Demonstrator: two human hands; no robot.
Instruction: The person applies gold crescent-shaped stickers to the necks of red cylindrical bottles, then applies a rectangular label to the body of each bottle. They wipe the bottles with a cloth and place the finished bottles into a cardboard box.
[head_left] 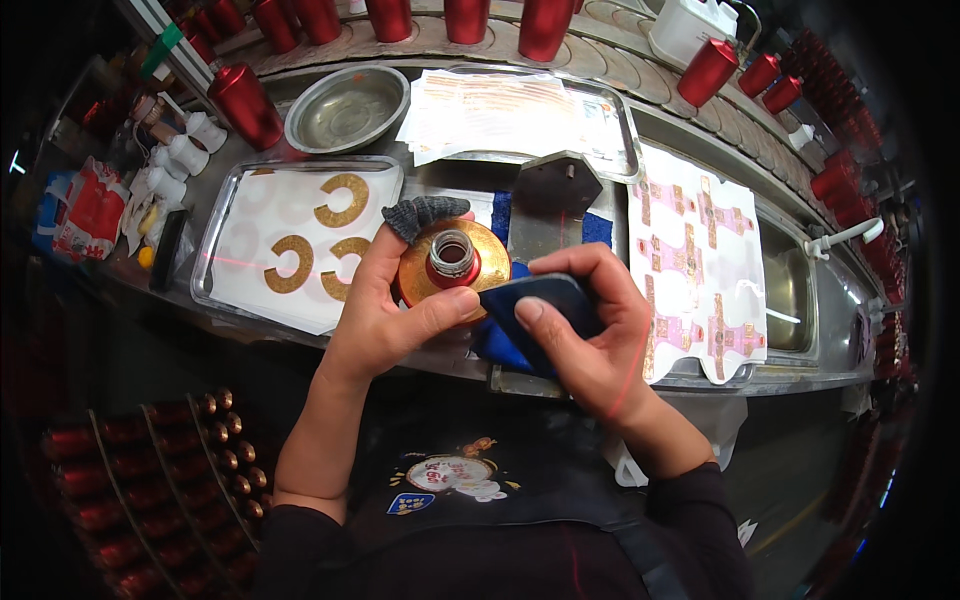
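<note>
My left hand [385, 305] is closed around a red bottle [489, 266] with a gold shoulder and an uncapped glass neck pointing up toward me. A grey knitted finger cover [425, 212] sits on one finger of that hand, and the thumb presses the gold shoulder. In my right hand [612, 335] is a dark flat scraper [562, 300], gripped between thumb and fingers. Its corner meets the right edge of the gold shoulder, close to my left thumb. The lower body of the bottle is hidden beneath its shoulder and my hands.
On the left, a tray [215, 290] holds gold C-shaped decals [342, 200]. Behind it stands a metal bowl [347, 110]. A dark angled stand [556, 185] is just beyond my hands. Pink-and-gold decal sheets [735, 275] lie right, beside a sink [785, 290]. Red bottles [548, 25] line the conveyor [600, 75].
</note>
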